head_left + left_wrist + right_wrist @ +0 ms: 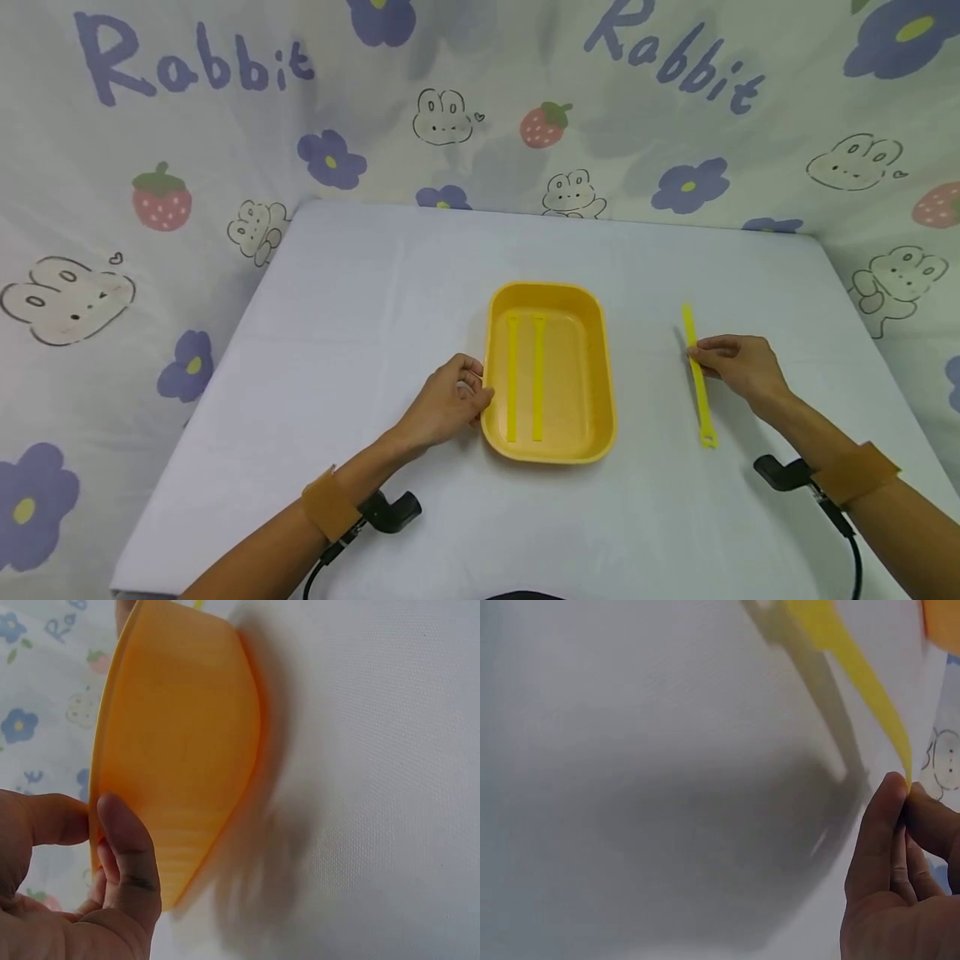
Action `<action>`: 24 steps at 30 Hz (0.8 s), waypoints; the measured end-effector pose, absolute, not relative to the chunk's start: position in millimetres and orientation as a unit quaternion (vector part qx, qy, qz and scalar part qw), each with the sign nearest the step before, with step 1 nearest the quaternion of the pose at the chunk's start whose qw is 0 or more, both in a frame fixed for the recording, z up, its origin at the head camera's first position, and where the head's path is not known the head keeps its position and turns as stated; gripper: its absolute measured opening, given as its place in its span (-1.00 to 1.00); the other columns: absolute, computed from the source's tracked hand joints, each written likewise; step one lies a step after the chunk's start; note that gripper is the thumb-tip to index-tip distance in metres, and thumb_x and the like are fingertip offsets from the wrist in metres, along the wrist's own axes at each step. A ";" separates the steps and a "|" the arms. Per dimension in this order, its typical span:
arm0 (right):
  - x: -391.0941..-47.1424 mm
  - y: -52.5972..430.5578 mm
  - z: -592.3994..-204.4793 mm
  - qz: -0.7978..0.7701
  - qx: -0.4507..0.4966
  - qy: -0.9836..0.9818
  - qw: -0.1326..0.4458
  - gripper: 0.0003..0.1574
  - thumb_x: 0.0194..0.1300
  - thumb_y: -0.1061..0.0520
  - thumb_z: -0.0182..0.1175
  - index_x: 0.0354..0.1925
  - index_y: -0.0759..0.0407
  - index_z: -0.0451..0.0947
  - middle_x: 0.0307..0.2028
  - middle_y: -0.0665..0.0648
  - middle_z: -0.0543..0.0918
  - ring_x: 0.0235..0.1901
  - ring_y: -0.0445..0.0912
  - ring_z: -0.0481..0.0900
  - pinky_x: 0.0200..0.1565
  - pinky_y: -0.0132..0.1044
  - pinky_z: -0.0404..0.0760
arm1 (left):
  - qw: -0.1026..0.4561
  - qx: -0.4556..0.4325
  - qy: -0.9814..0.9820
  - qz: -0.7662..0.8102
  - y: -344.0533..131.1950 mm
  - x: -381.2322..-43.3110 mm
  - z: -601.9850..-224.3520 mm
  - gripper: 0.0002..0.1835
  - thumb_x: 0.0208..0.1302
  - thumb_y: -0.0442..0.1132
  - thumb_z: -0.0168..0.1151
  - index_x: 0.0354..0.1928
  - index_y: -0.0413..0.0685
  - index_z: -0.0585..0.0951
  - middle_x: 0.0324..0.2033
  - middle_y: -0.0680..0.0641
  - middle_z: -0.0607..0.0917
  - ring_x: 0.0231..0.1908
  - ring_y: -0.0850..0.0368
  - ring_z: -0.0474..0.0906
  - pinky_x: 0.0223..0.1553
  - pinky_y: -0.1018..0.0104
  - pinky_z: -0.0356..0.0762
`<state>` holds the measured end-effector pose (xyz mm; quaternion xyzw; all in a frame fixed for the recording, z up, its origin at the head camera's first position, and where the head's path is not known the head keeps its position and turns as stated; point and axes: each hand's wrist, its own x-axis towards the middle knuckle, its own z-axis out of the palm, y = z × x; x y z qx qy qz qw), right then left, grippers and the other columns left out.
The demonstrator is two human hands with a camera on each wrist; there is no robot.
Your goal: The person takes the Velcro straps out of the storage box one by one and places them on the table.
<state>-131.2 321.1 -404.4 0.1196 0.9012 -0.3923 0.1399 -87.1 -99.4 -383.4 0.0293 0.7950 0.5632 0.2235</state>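
A shallow yellow-orange plastic tray [576,454] with rounded corners sits at the middle of the table. Two thin yellow strips [537,379] lie side by side in its left half. My left hand [447,400] pinches the tray's left rim between thumb and fingers; the left wrist view shows the tray wall [180,712] from outside. To the right of the tray, my right hand [738,367] pinches another long yellow strip [699,387] near its middle. Its near end has a hole and a notch. In the right wrist view this strip [874,694] bends slightly and casts a shadow on the table.
White cloth covers the table [360,292]. Behind and beside it hangs a curtain [480,67] printed with rabbits, strawberries and blue flowers. Each wrist wears a brown band with a small black camera [393,510] and a cable.
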 end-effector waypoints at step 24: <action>-130.6 325.9 -411.6 -0.319 0.113 0.931 0.134 -0.26 0.38 -0.16 0.25 0.06 0.54 0.55 -0.31 0.26 0.78 -0.40 -0.10 0.74 -0.40 -0.39 0.61 | 0.222 0.036 0.789 0.572 -100.9 -87.7 -384.5 -0.64 0.36 -0.35 0.17 0.11 -0.36 0.38 -0.25 -0.15 0.54 -0.47 0.17 0.55 -0.35 0.20 0.67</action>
